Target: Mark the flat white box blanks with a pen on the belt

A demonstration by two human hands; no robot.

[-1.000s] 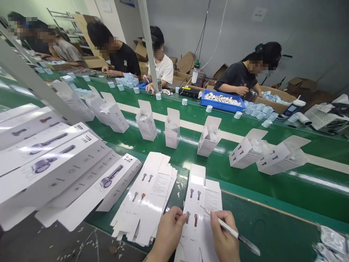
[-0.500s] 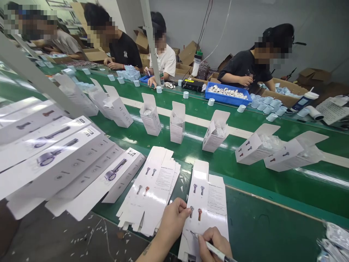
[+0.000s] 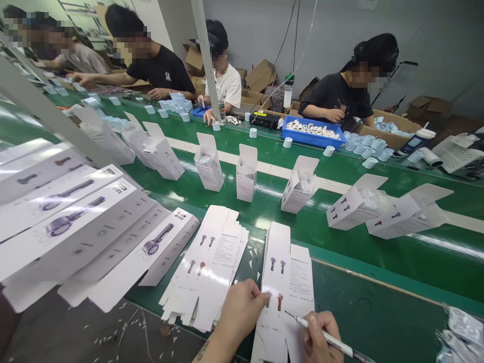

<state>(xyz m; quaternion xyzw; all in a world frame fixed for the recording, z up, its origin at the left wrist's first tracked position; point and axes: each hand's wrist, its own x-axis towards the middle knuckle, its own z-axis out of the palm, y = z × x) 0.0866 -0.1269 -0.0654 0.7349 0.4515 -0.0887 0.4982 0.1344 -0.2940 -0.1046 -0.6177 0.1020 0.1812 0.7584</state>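
Observation:
A flat white carton point(image 3: 300, 282) with printed pictures of small handheld devices lies in front of me, on top of other flat cartons. My left hand point(image 3: 242, 312) is closed at its left edge, thumb over the print and fingers curled. In my right hand point(image 3: 321, 335) is a white pen point(image 3: 335, 343), held like a writing tool. Its tip hovers at or just above the carton, right below the orange device picture; contact I cannot tell. Left of my left hand lies another stack of flat cartons point(image 3: 212, 257), loosely fanned.
Folded-open cartons point(image 3: 86, 217) overlap at left. Several upright open boxes point(image 3: 246, 184) with plastic-wrapped contents line the green belt point(image 3: 264, 214). Beyond are light-blue cups point(image 3: 328, 151), a blue tray point(image 3: 289, 132) of white parts and several co-workers point(image 3: 336, 96). Wrapped pieces point(image 3: 463, 327) lie at right.
My right hand has moved the pen right and slightly up, from the carton's lower left to below the orange picture. My left hand stays at the carton's edge.

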